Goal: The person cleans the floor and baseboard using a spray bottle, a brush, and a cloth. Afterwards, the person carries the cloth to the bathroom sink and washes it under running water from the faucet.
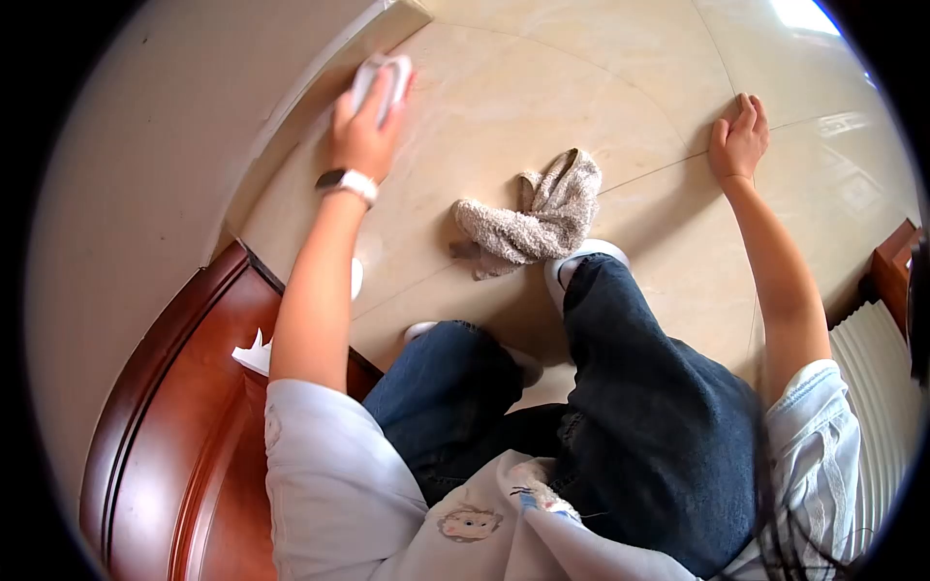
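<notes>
My left hand (368,131), with a watch (347,184) at its wrist, is closed on a white and pink object (382,81), slightly blurred, on the floor near the skirting. My right hand (740,140) rests on the tiles at the right, its fingers stretched forward and close together, with no object visible in it. Between the two hands, a crumpled grey-beige cloth (533,211) lies on the floor, just in front of my right shoe (601,254).
Glossy beige floor tiles (504,87) spread ahead. A white wall (145,145) and skirting run along the left. Red-brown wooden furniture (184,407) stands at the lower left, with white paper (253,354) beside my arm. A ribbed white object (877,397) is at the right.
</notes>
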`<state>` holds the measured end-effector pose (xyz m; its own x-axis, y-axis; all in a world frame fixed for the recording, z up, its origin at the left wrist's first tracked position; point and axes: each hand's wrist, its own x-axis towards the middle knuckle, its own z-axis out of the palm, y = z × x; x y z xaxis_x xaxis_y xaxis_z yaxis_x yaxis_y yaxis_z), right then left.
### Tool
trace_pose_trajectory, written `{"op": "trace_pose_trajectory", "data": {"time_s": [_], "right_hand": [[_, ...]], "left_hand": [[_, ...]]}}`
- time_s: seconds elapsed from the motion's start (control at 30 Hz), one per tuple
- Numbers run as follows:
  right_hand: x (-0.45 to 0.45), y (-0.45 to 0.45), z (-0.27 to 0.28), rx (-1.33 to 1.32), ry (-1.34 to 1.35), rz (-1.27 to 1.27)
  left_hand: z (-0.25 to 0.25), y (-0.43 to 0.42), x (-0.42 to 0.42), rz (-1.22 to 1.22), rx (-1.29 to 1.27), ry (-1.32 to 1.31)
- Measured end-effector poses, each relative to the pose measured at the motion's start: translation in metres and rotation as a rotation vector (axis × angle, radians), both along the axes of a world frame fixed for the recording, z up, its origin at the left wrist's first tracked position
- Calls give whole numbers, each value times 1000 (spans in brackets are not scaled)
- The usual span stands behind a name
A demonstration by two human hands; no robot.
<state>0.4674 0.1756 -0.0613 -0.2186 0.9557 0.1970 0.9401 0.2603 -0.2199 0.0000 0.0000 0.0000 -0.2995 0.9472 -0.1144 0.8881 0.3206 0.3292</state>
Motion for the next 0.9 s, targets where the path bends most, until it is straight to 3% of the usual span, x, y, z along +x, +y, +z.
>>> {"op": "trace_pose_trajectory", "data": {"time_s": [0.17,0.23,0.3,0.37,0.47,0.5,0.57,0.6,0.63,0.77,0.9], "right_hand": [[-11,-8,0,-21,18,-40],[-2,6,1,25,-7,-30],[5,14,0,57,-21,-8],[7,8,-5,43,-27,7],[0,5,-8,36,4,4],[-1,3,-9,38,9,-2],[-4,1,-5,35,12,-15],[-5,1,-3,39,18,-16],[-4,2,-4,41,16,-26],[-3,3,-5,59,2,-26],[1,5,-10,68,6,-8]], "left_hand": [[5,-30,-24,96,-71,-24],[-10,6,-2,261,95,-495],[-18,39,22,334,72,-483],[10,56,41,470,-41,-424],[2,29,28,520,15,-164],[7,14,23,601,-4,-157],[11,-10,9,997,-61,-373],[-12,-34,-15,879,139,-67],[-18,-42,-29,1003,99,-53],[-11,-23,-5,1021,-50,-89],[11,16,49,769,-195,-116]]}}
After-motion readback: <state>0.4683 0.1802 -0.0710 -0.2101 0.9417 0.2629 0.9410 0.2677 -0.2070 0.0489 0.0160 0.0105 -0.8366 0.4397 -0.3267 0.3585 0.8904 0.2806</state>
